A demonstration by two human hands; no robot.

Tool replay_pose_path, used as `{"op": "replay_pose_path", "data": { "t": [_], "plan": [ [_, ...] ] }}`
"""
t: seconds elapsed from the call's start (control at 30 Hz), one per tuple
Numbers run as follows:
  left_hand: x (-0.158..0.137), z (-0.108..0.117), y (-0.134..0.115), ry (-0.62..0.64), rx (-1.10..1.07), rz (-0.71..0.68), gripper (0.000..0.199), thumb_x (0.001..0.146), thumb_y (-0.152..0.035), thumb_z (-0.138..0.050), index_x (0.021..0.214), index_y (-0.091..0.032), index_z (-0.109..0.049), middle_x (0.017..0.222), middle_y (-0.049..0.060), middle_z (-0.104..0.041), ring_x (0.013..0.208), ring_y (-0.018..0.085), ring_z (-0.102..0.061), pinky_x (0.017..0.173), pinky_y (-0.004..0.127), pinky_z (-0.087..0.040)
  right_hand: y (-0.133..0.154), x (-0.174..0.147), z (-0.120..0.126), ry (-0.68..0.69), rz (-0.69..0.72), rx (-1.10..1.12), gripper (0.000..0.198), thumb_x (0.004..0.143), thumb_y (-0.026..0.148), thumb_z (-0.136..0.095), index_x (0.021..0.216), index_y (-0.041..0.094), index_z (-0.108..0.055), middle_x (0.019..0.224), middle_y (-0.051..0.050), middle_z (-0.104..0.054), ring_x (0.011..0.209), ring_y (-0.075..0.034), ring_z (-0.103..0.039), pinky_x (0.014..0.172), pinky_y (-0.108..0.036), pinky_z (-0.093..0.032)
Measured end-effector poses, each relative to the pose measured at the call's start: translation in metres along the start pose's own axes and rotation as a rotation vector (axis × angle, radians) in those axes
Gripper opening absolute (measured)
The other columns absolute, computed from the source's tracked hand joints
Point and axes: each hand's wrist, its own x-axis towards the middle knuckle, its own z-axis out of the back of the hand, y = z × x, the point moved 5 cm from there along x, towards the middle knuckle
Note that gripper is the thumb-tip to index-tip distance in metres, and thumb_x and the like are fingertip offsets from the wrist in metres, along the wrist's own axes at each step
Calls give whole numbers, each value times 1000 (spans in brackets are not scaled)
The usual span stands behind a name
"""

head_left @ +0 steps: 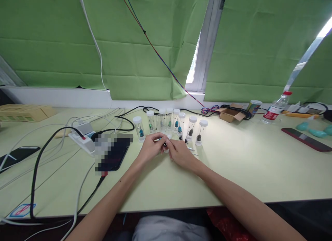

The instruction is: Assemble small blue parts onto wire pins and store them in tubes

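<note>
My left hand (153,144) and my right hand (180,151) meet over the table, fingers pinched together. Between the fingertips a small dark piece (164,143) shows in part; its kind is hidden by the fingers. Just behind my hands several clear tubes with white caps stand upright in a loose arc, such as a tube (139,128) at the left end and another tube (201,132) at the right end. Coloured needle-like tips, blue, green or dark, sit inside them. Thin metal pieces (192,151) lie beside my right hand. A white cap (168,135) is partly covered by my fingers.
To the left lie a black phone (116,154) with a cable, a white power strip (82,139) and tangled cords. At the back right are a small cardboard box (229,114), a can (252,108) and a water bottle (275,111). A dark red flat device (306,139) lies far right.
</note>
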Motion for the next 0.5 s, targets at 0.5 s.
{"op": "replay_pose_path", "data": {
  "t": [0.5],
  "plan": [
    [-3,-2,-6,-13,48,-86,36,83,-51,-59,73,-17,-63,54,-2,-55,46,10,-47,51,24,-39,0,1,1,-41,-42,68,52,102,42,-29,61,21,-53,49,1,-53,53,-15,-54,66,-28,-42]
  ]
}}
